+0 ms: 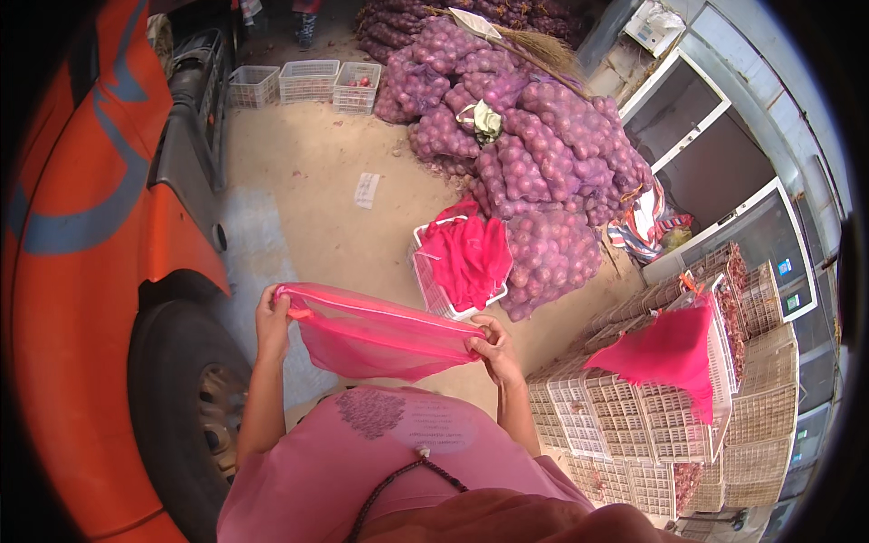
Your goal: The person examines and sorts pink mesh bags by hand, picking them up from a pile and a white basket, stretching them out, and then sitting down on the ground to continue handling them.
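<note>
Pink mesh bag is stretched between both hands in front of the person's chest. Left hand grips the bag's left corner, fingers closed on the mesh. Right hand grips the bag's right end, fingers likewise closed on it. Just beyond the bag, on the concrete floor, stands a white crate filled with more red mesh bags. Behind that crate rises a heap of onion sacks, with a broom lying on top. To the right of the bag stand stacked crates, a red mesh draped over them. To the bag's left is an orange truck, its tyre close by.
</note>
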A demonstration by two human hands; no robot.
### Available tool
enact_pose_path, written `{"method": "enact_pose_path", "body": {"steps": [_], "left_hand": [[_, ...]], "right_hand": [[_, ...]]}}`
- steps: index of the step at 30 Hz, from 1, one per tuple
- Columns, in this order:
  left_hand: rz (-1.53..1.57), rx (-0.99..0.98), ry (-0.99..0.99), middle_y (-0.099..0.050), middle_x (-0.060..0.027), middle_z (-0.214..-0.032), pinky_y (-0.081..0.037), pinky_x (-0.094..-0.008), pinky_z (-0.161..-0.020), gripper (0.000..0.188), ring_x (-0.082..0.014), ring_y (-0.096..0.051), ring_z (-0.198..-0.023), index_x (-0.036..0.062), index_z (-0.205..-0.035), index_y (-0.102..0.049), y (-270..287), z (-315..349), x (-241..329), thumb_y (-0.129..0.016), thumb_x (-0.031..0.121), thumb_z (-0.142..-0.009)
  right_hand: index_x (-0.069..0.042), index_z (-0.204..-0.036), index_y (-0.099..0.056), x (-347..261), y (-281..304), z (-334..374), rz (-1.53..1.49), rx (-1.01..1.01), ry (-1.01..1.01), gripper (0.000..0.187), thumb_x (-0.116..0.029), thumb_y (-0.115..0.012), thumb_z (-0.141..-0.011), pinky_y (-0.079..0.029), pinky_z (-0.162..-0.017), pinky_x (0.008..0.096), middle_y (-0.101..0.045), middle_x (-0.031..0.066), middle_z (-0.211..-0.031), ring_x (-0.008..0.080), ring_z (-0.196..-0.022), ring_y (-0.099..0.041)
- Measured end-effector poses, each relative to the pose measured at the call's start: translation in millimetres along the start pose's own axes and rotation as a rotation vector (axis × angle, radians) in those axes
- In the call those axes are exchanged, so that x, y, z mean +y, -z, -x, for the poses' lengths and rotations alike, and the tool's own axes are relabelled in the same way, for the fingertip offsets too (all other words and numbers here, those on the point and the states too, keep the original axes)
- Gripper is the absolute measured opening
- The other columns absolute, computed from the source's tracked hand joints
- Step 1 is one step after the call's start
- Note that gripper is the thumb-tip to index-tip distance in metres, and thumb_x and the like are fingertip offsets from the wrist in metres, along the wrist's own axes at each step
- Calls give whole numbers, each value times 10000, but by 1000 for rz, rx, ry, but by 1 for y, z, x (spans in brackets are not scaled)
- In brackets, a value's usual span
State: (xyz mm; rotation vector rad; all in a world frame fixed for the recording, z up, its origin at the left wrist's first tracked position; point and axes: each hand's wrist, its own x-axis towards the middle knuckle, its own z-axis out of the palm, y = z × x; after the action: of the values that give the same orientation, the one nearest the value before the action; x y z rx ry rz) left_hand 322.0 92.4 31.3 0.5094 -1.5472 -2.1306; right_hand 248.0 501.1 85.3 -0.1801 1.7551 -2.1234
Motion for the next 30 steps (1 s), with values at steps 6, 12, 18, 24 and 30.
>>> {"method": "enact_pose_path", "body": {"steps": [6, 12, 18, 24, 30], "left_hand": [[605, 9, 156, -581, -92, -1045, -504, -323, -831, 243, -173, -603, -912, 34, -1165, -448, -8, 7, -3, -431, 29, -923], [-31, -325, 325, -614, -84, -852, -490, -247, -655, 156, -137, -596, -727, 2, -1012, -559, -14, 21, -3, -489, 115, -930], [635, -456, 508, -379, 26, -561, -310, -230, -452, 380, -91, -348, -479, 57, -769, -524, -16, 35, 6, -488, 398, -933], [464, -190, 183, -546, -20, -841, -458, -268, -648, 205, -117, -518, -732, 59, -993, -525, -15, 6, 1, -536, 252, -925], [263, -20, 332, -589, -90, -1013, -506, -365, -778, 198, -199, -587, -899, 40, -1110, -498, -12, -24, -53, -512, 111, -925]], "right_hand": [[36, -876, -644, 34, 4, -20, 537, 265, 129, 83, -17, -586, -849, -462, -596, 234, -568, 41, -820, 112, -676, -557], [58, -1076, -576, 29, 26, -30, -465, 319, -10, 218, -9, -472, -897, -538, -769, 334, -596, 145, -1033, 208, -810, -623], [41, -1210, -473, 19, 34, -28, -857, -25, -176, 328, -89, -442, -911, -524, -825, 389, -631, 143, -919, 231, -917, -620], [-31, -1110, -555, 24, 15, -30, -646, 6, -214, 242, -110, -569, -881, -524, -645, 270, -593, 31, -796, 122, -676, -593], [-43, -1065, -552, 19, 12, 12, 47, 47, 36, 269, -11, -618, -806, -467, -612, 248, -585, 13, -824, 125, -695, -569]]}}
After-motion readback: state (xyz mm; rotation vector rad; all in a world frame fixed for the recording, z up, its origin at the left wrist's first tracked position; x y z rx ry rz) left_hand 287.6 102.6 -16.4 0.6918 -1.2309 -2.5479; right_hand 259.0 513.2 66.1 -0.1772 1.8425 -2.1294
